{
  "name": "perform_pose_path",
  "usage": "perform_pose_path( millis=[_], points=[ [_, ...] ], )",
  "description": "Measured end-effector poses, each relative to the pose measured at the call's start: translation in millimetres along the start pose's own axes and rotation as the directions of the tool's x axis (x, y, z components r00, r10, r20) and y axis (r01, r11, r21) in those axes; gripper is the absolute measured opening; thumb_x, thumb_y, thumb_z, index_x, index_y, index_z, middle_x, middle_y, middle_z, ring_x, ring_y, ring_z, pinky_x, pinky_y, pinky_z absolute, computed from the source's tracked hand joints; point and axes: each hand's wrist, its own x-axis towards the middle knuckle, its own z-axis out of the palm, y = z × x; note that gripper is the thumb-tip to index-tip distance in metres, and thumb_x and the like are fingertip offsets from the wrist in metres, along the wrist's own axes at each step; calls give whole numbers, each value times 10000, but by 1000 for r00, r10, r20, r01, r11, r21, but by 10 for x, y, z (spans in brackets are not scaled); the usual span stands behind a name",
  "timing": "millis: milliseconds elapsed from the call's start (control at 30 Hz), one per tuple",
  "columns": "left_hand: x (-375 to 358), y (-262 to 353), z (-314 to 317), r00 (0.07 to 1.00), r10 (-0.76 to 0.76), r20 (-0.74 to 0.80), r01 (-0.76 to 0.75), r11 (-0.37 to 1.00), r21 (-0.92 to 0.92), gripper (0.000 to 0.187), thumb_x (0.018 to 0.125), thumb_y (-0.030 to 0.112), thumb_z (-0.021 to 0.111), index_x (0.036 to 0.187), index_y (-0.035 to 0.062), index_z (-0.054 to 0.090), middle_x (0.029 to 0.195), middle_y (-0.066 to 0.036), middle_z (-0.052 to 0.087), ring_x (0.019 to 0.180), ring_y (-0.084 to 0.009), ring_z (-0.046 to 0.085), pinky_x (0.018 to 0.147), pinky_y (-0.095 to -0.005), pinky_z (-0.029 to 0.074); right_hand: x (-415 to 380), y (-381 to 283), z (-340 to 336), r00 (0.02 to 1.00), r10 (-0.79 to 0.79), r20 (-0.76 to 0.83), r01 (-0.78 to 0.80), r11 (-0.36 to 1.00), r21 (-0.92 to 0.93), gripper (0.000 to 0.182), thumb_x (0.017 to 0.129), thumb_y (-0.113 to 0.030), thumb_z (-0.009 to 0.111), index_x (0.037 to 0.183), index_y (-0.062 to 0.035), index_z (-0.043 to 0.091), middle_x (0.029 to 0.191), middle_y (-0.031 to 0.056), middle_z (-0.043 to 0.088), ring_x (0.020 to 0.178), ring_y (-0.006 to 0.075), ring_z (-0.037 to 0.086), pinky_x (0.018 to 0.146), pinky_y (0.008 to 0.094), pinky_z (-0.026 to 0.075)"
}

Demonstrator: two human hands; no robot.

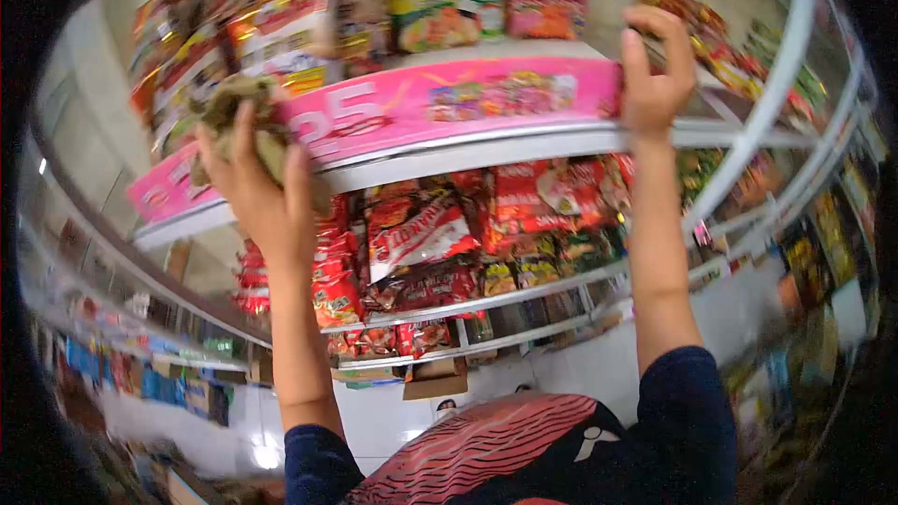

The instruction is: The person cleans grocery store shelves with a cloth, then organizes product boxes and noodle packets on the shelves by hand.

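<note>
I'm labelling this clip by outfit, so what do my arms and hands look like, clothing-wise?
Your left hand and right hand are bare, with no gloves, watch or bracelet showing. Dark navy short sleeves end near the elbows, matching the shirt's dark parts.

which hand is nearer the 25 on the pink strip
Left. The left hand, with the cloth, is just beside the 25; the right hand is at the pink strip's right end.

This was a shop, probably a small grocery: snack packets in bright wrappers filled tiered metal shelves, a pink promotional strip with large numerals ran along one edge, and more stocked racks stood behind.
</note>
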Motion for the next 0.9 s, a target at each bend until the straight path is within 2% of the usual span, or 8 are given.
perform_pose_path(
  millis=[67,167,333,367,433,500,633,900],
  points=[
    [-7,384,168,972,156,178,-137,984,-113,586,825,514,414,1255,117,410,1370,-255,142,1268,-398,162,1018,-447,155,-290,-401,74,990,126,59,-138,871,472,234,681,-124,557,897,-33,551,946,157,550,908,293,519,806,382,400],
    [65,829,395,878,350,327,-230,907,-353,634,850,554,294,1282,96,369,1379,-247,131,1273,-400,149,1020,-455,150,-552,-1020,172,948,-97,303,51,987,155,474,650,-202,576,1111,-126,496,1222,165,397,1115,337,390,937,447,312],
    [273,1014,174,839,152,522,384,514,-767,506,826,115,465,1286,-17,301,1340,-148,313,1242,-256,299,999,-356,252,-563,-983,289,961,115,251,-122,992,13,510,618,-96,590,1118,-95,493,1206,141,422,1165,321,359,949,434,310],
    [280,920,181,890,136,436,305,533,-789,427,817,68,477,1227,-15,389,1279,-147,402,1203,-241,361,981,-349,281,-573,-945,265,960,123,250,-125,992,-11,510,618,-96,590,1118,-95,493,1206,141,422,1165,321,359,949,434,310],
    [376,634,162,900,349,262,-157,819,-553,353,801,50,509,1148,4,475,1179,-137,498,1149,-243,425,960,-355,306,-571,-800,248,979,33,200,-9,993,-121,384,611,-57,569,993,-76,551,1139,128,481,1136,319,394,947,433,322],
    [456,485,116,825,512,241,-471,857,-211,342,813,92,514,1144,9,490,1127,-134,535,1078,-265,479,950,-348,311,-535,-531,53,986,92,142,-57,970,-234,425,573,57,520,970,-83,579,1123,114,505,1123,310,419,956,408,338],
    [372,212,99,777,473,414,-502,864,-44,427,799,162,549,1204,68,452,1109,-130,509,1029,-277,464,918,-365,322,-557,-68,-356,939,324,-115,-344,875,-342,391,639,65,435,1000,-17,562,1149,139,478,1114,297,421,964,386,322],
    [272,139,225,858,439,265,-455,890,0,441,806,317,532,1198,122,476,1087,-90,518,1017,-253,464,895,-360,321,-699,-926,315,990,132,48,-130,990,-56,330,618,-208,690,893,-75,566,1027,121,516,1067,344,441,900,440,359]
  ],
)
